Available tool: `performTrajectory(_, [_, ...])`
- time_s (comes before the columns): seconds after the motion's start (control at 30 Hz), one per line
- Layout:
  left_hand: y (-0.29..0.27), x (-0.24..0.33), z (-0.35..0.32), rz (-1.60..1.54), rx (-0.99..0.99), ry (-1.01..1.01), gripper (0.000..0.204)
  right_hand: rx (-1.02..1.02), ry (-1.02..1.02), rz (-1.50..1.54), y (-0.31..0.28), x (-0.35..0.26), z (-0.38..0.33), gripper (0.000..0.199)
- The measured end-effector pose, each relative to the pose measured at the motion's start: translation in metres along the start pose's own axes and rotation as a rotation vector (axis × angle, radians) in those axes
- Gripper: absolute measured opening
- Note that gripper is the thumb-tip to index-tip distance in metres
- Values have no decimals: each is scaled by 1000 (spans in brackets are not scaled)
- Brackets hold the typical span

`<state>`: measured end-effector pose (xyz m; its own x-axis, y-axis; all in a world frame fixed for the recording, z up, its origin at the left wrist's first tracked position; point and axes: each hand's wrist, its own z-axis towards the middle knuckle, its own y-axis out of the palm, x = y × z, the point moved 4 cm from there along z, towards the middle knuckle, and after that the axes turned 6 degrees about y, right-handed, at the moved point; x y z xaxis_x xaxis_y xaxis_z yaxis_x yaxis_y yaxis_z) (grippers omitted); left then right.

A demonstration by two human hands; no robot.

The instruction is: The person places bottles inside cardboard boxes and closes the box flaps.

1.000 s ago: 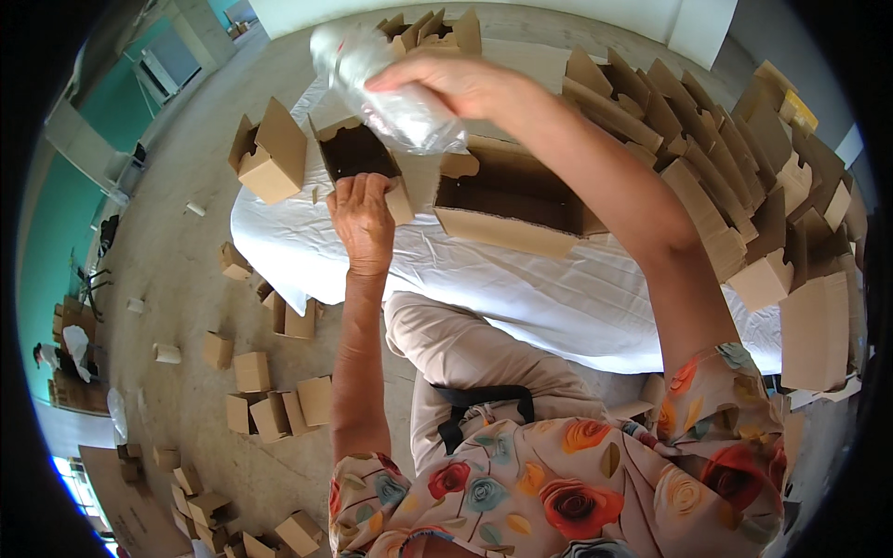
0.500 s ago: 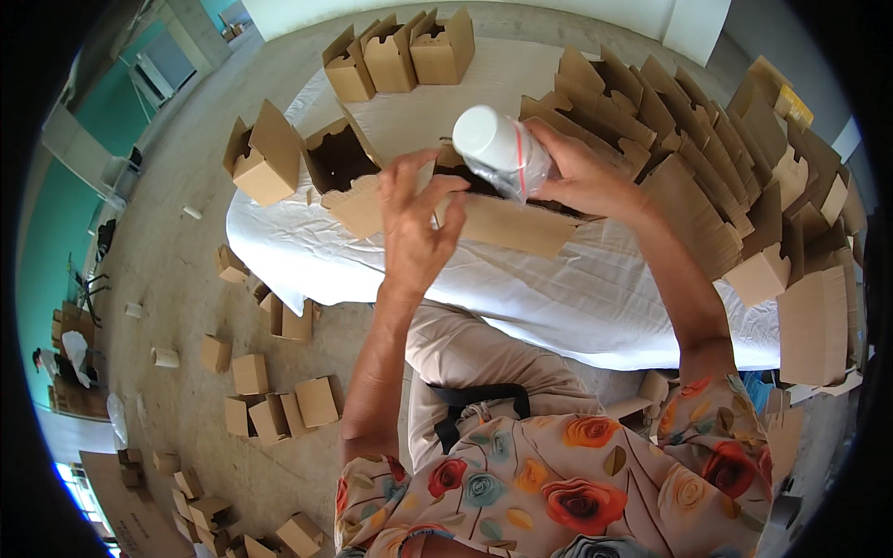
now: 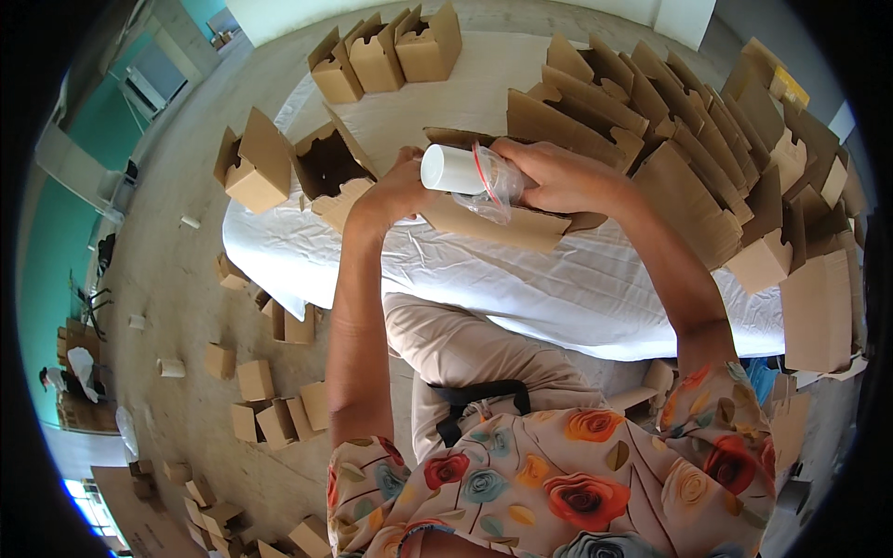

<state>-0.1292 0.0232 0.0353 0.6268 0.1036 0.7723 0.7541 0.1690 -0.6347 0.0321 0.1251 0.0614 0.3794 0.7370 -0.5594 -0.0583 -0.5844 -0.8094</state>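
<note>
Just above my lap, over the near edge of the white-covered tabletop (image 3: pixel 558 298), my right hand (image 3: pixel 558 177) is closed around a white cylinder in a clear zip bag (image 3: pixel 465 174), held on its side; my left hand (image 3: pixel 395 191) curls against the flap of the open brown box (image 3: pixel 326 167) just beside it; I judge I am at the packing step, and the next move calls for turning the cylinder's end toward that opening; farther off stand three folded boxes (image 3: pixel 386 51) and a row of flat cartons (image 3: pixel 707 139).
</note>
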Motion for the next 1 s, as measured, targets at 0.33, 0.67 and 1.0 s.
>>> performTrajectory(0.33, [-3, -20, 21, 94, -12, -51, 27, -8, 63, -87, 17, 43, 28, 64])
performTrajectory(0.67, [9, -37, 20, 197, 483, 197, 12, -229, 423, -303, 58, 53, 60, 66])
performTrajectory(1.0, [13, -35, 0, 71, 619, 199, 21, 902, -159, 135, 3, 12, -61, 30])
